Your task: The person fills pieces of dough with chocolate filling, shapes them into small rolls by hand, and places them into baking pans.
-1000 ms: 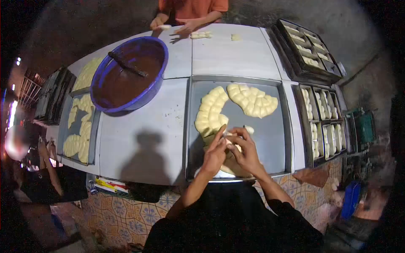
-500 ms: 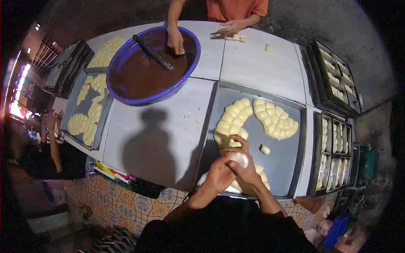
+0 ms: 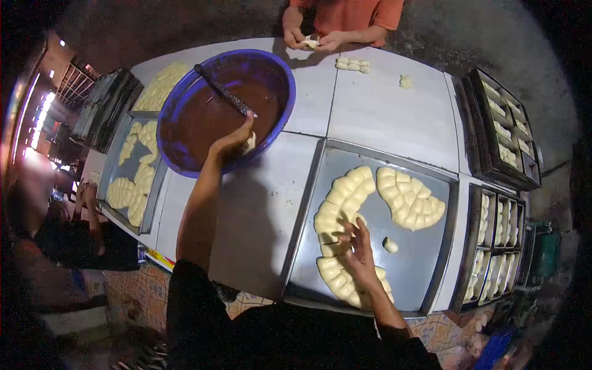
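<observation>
At the near rim of the blue basin (image 3: pixel 288 92), my left hand (image 3: pixel 231 143) is closed round a pale piece of dough (image 3: pixel 250 143). Its fingertips meet the end of a dark speckled stick-like tool (image 3: pixel 225 92), which lies across the basin over brown filling (image 3: pixel 203 129). My right hand (image 3: pixel 359 250) is above the metal tray (image 3: pixel 425 271), fingers apart and slightly bent. Beneath it are rows of joined dough balls (image 3: pixel 333 209), and the fingertips overlap one of them. A single dough ball (image 3: pixel 390 245) lies just right of this hand.
Another dough cluster (image 3: pixel 410 200) sits at the tray's upper right. Across the table a person (image 3: pixel 348 21) handles dough. Filled dough pans (image 3: pixel 493 240) stand at right, a second tray (image 3: pixel 148 213) at left. Another person (image 3: pixel 86 237) is at the far left.
My hands have parted: the left moved up and left to the basin with dough, the right stays over the tray. The person opposite has withdrawn a hand from the basin.
</observation>
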`<state>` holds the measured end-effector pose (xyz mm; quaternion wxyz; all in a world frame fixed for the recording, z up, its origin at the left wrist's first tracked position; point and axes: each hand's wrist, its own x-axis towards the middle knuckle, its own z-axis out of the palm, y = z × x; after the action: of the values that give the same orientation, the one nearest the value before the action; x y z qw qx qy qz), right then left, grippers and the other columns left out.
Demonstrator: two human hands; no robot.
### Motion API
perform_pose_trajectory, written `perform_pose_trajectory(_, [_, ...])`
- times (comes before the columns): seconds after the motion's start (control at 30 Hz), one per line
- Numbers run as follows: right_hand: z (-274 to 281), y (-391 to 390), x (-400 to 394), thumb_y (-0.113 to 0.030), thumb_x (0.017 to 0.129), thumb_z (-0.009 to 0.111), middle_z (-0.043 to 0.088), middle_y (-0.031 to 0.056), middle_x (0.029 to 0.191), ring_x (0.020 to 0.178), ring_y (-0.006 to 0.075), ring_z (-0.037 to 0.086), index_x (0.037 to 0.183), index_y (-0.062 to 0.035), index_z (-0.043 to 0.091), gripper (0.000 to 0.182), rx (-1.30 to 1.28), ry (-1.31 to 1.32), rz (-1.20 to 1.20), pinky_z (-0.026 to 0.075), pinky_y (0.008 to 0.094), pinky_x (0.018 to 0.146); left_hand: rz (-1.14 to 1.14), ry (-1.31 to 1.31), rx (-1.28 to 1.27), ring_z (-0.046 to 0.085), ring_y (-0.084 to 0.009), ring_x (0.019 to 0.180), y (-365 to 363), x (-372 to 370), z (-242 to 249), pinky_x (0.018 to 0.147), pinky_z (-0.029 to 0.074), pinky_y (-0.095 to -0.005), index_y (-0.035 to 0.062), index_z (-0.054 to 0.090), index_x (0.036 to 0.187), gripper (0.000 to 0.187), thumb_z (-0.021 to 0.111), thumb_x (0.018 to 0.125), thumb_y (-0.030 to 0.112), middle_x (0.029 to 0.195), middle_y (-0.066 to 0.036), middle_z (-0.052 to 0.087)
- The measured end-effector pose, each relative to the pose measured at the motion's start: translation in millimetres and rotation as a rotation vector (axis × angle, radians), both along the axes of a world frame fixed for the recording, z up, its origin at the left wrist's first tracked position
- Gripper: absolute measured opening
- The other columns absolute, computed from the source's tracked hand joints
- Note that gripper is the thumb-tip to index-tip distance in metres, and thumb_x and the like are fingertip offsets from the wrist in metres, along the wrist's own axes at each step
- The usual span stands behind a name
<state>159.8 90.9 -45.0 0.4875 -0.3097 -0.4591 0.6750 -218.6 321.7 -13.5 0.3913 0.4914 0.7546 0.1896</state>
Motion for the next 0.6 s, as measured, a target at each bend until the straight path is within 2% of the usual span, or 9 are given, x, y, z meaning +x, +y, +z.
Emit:
perform_pose_trajectory(0.13, [-8.1,-5.4,2.8,-0.026,0.087,0.065,0.038,0.0095,0.139,0.109,0.0165,0.048,0.148,-0.0144,0.017,0.078,-0.061,-0.017,-0.02,0.043,0.0301,0.089,0.029,-0.185,0.019,0.06,-0.0253,0.075,-14.2,12.0,23.1,0.075,0.044,-0.0362,-0.0016,0.069,0.085,0.101,0.008,0.083,0.079,0.074,-0.012,0.065])
perform_pose_trajectory(0.2, [-5.5,-2.5,1.1,-0.025,0.088,0.064,0.039,0.0091,0.139,0.107,0.0153,0.049,0.148,-0.0139,0.021,0.075,-0.039,-0.027,-0.041,0.043,0.0297,0.089,0.101,-0.118,0.329,0.059,-0.0212,0.063,-40.8,47.7,45.2,0.066,0.044,-0.0358,0.0002,0.069,0.078,0.098,0.011,0.084,0.078,0.063,-0.007,0.062])
perform_pose_trajectory(0.23, [3.9,0.2,-4.7,-0.019,0.09,0.06,0.043,0.0102,0.135,0.103,0.0149,0.051,0.147,-0.0116,0.023,0.067,-0.003,0.022,-0.078,0.045,0.0283,0.085,0.27,-0.255,0.387,0.058,-0.0183,0.063,-51.4,60.8,40.8,0.065,0.046,-0.0329,0.0003,0.069,0.087,0.093,0.016,0.086,0.077,0.066,-0.008,0.061])
perform_pose_trajectory(0.27, [8.8,4.1,-7.3,-0.018,0.091,0.059,0.045,0.0109,0.133,0.101,0.0148,0.052,0.146,-0.0105,0.024,0.066,-0.136,0.101,-0.07,0.045,0.0281,0.083,0.208,-0.619,0.355,0.059,-0.02,0.065,-72.2,72.6,33.9,0.067,0.047,-0.0333,-0.0009,0.067,0.094,0.092,0.018,0.086,0.077,0.075,-0.01,0.063])
perform_pose_trajectory(0.33, [15.2,7.4,-8.6,-0.017,0.092,0.057,0.048,0.0121,0.129,0.099,0.0147,0.054,0.145,-0.0083,0.024,0.063,-0.411,0.259,-0.056,0.046,0.0278,0.079,0.166,-1.008,0.294,0.063,-0.0281,0.082,-124.3,111.3,0.2,0.076,0.05,-0.0387,-0.006,0.054,0.118,0.101,0.019,0.082,0.081,0.102,-0.021,0.064])
perform_pose_trajectory(0.37, [6.1,9.6,-9.4,-0.019,0.093,0.057,0.054,0.0139,0.12,0.096,0.0148,0.056,0.137,-0.0032,0.039,0.051,-0.548,0.526,0.001,0.047,0.0279,0.073,0.082,-1.326,0.063,0.061,-0.0336,0.094,-151.2,140.6,19.8,0.087,0.046,-0.044,-0.0082,0.046,0.125,0.103,0.018,0.081,0.08,0.112,-0.025,0.059])
perform_pose_trajectory(0.4, [7.9,8.1,-6.9,-0.019,0.093,0.058,0.056,0.014,0.118,0.095,0.0149,0.056,0.132,-0.0024,0.044,0.045,-0.588,0.349,0.022,0.047,0.028,0.073,0.024,-1.564,-0.227,0.058,-0.0391,0.107,-178.2,169.8,39.5,0.097,0.042,-0.0493,-0.0103,0.039,0.131,0.106,0.017,0.081,0.08,0.121,-0.028,0.054])
perform_pose_trajectory(0.53, [31.5,-10.0,-10.0,-0.013,0.09,0.059,0.059,0.0102,0.108,0.089,0.0146,0.055,0.112,0.0009,0.06,0.026,-0.493,-0.145,-0.192,0.047,0.0287,0.074,0.34,-1.238,0.106,0.045,-0.03,0.122,-238.4,222.0,21.3,0.104,0.034,-0.0446,-0.0066,0.034,0.138,0.08,0.027,0.095,0.06,0.132,-0.021,0.046])
perform_pose_trajectory(0.6, [26.7,-19.4,-8.4,-0.015,0.087,0.064,0.056,0.0093,0.11,0.09,0.0154,0.054,0.113,-0.0009,0.061,0.03,0.0,-0.318,-0.268,0.047,0.0307,0.077,0.386,-1.4,0.075,0.043,-0.0272,0.124,-256.0,224.9,21.2,0.103,0.035,-0.0413,-0.0057,0.029,0.141,0.062,0.046,0.097,0.036,0.137,-0.017,0.042])
